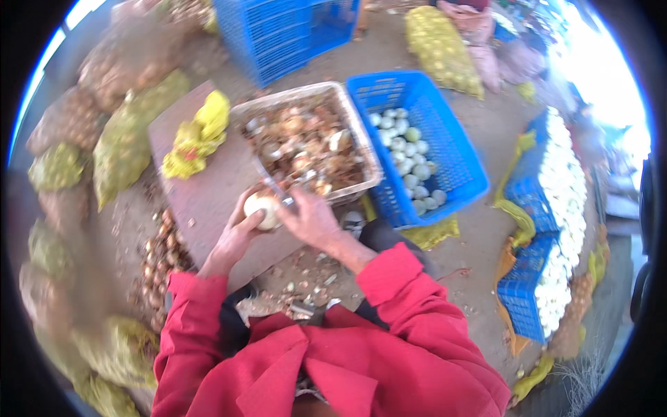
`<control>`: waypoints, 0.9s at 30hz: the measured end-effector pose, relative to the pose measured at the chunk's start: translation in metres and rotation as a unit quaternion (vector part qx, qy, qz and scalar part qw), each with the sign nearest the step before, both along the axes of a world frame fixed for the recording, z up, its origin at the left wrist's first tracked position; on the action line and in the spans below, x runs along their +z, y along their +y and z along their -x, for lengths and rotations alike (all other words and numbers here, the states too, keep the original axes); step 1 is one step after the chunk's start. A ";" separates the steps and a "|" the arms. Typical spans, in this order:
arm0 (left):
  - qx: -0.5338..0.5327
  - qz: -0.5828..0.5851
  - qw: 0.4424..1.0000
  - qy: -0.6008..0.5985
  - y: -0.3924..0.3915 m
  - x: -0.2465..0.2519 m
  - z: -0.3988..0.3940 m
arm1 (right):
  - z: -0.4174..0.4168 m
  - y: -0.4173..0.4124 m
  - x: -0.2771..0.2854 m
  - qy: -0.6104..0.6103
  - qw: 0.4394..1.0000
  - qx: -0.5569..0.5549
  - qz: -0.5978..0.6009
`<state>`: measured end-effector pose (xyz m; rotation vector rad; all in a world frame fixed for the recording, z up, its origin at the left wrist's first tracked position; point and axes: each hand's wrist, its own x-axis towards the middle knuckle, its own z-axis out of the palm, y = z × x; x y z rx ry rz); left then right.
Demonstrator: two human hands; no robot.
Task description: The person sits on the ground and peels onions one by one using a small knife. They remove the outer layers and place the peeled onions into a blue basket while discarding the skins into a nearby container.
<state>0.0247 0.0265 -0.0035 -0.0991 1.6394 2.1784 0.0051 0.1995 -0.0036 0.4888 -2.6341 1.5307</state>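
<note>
My left hand (238, 229) holds a pale, partly peeled onion (262, 210), with the thumb across its near side. A knife (273, 184) is in my right hand (310, 216), close against the onion's right side; its blade points up and left over the near edge of a dirty white crate (371, 182). Onion skins and trimmings (307, 140) fill much of that crate. Just right of it stands a blue plastic crate (458, 156) with many peeled onions (409, 156) inside.
A board (208, 208) with a yellow mesh bag (200, 136) lies left. Unpeeled onions (161, 260) are on the floor beside it. Full mesh sacks (127, 133) line the left. An upright blue crate (276, 36) stands ahead; blue crates heaped with peeled onions (560, 208) stand at right.
</note>
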 end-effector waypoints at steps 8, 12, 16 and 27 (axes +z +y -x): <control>0.045 0.159 0.980 0.110 0.010 -0.003 0.003 | 0.001 0.001 0.005 -0.032 0.998 -0.016 -0.043; 0.064 0.155 0.979 0.115 0.014 0.001 0.001 | -0.003 0.000 0.014 -0.048 0.999 -0.024 -0.010; 0.058 0.152 0.977 0.135 0.014 0.001 0.002 | -0.001 -0.004 0.002 -0.038 0.998 -0.043 0.034; 0.027 -0.038 0.998 0.032 0.008 0.003 0.007 | 0.000 0.002 0.019 -0.021 0.994 -0.033 0.105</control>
